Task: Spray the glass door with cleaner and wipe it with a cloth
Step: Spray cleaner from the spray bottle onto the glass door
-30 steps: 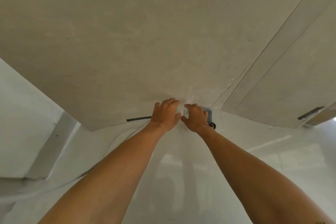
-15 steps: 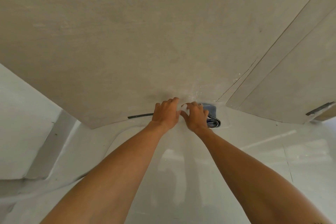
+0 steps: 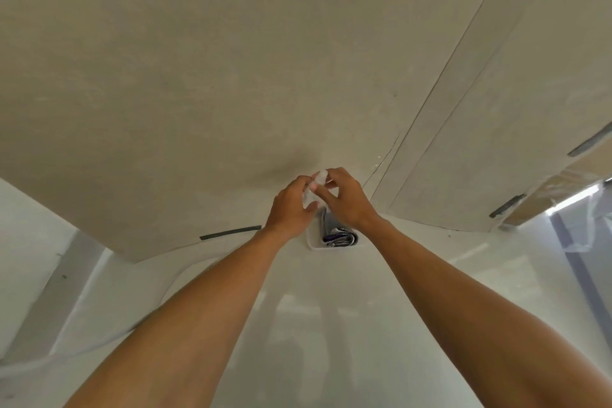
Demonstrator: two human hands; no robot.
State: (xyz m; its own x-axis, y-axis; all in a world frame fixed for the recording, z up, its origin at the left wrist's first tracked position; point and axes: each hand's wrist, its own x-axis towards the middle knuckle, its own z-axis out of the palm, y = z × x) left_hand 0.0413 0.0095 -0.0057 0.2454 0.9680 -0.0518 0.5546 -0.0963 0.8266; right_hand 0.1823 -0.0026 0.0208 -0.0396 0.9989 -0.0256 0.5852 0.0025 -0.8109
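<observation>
now lifted off the white surface (image 3: 298,325), left hand (image 3: 291,209) and right hand (image 3: 346,204) pinch a small translucent object (image 3: 320,175) at frame centre, folded cloth (image 3: 341,237) just below

Looks like an indoor room mid-renovation: big beige matte wall panels (image 3: 231,69), glossy white surface (image 3: 314,325) below, dark tape strips (image 3: 230,232), clear plastic sheeting (image 3: 592,225) at right.

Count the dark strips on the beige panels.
3 dark strips: one just left of the left hand, two at the far right, one lower, one higher. Any under the hands would be hidden.
</observation>
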